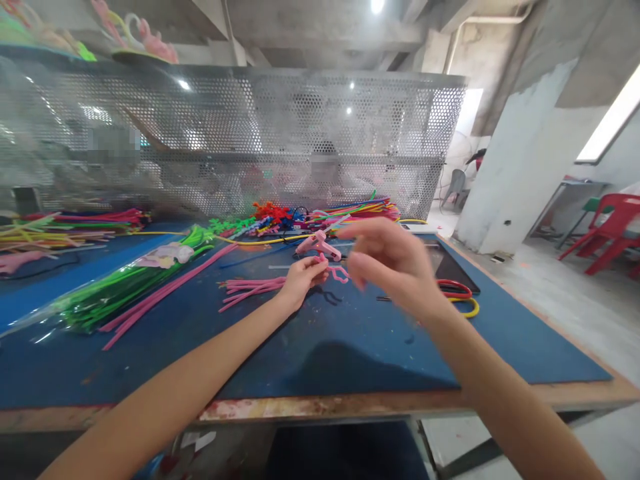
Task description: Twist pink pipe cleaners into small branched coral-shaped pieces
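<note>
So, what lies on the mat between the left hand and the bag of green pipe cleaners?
In the head view, loose pink pipe cleaners lie on the blue mat between the left hand and the green bag.

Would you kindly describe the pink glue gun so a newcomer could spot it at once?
Start from the blue mat covering the workbench. Just beyond the left hand, before the heap of mixed-colour pipe cleaners at the mesh screen, lies the glue gun. It alone is a solid pink pistol shape among thin fuzzy stems.

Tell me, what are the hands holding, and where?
The left hand pinches a bent pink fuzzy pipe cleaner at its near end. The right hand is blurred; it seems empty.
</note>
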Motion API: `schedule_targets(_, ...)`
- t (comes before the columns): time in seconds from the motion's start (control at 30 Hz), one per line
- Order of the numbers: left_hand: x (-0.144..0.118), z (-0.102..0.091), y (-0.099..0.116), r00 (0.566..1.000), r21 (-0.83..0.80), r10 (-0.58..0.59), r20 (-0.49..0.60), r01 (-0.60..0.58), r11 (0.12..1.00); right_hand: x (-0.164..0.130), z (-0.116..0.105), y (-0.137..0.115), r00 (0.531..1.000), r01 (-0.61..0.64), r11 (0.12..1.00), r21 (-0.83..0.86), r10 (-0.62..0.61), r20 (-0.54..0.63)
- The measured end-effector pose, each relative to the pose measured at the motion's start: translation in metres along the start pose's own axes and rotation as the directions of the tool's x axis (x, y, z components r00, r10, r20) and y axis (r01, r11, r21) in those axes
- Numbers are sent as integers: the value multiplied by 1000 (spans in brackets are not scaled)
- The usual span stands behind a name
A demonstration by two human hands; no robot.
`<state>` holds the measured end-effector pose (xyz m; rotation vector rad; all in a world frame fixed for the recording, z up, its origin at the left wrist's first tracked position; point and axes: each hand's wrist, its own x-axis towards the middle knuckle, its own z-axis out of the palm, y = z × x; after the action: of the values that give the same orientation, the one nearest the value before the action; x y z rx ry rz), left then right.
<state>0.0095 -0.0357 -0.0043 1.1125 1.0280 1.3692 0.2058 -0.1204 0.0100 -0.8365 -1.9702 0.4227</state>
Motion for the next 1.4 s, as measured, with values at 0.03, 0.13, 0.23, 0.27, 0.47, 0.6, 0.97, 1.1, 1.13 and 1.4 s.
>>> schedule_targets(0.03, 0, 0, 1, 1000, -8, 7, -10, -7, 1000, 21, 5, 8, 1000, 4, 1000, -10, -4, -6)
schedule_targets(0.13, -1, -1, 3, 1000, -20, 9, -19, -9, 1000, 63, 27, 30, 999, -32, 997, -77, 33, 8)
schedule_targets(0.23, -2, 0, 4, 1000, -21, -6, 1, 6, 1000, 69, 42, 46, 994, -42, 983, -178, 59, 93)
schedule_targets(0.27, -2, 1, 5, 1000, -26, -10, 7, 10, 1000, 67, 44, 49, 995, -39, 977, -210, 58, 87)
schedule_targets(0.47, -5, 6, 6, 1000, -29, 4, 16, -3, 1000, 58, 42, 52, 997, 62, 890, -452, -75, -10)
schedule_targets(0.6, -5, 5, 4, 999, -25, 11, 44, -10, 1000, 61, 45, 53, 997, 76, 925, -372, -59, 56)
schedule_targets(0.97, -7, 7, 5, 993, -29, 25, 118, -22, 999, 65, 50, 62, 970, -233, 939, 253, 244, -13)
schedule_targets(1.1, -11, 10, 1, 986, 41, -2, 165, -5, 999, 64, 50, 61, 930, -320, 866, 384, 364, -47)
schedule_targets(1.13, -12, 10, 1, 987, 48, -1, 159, -7, 999, 64, 50, 60, 920, -341, 843, 416, 391, -37)
schedule_targets(1.4, -8, 9, 1, 994, 45, 36, 106, -41, 998, 66, 49, 68, 926, -352, 836, 421, 375, 31)
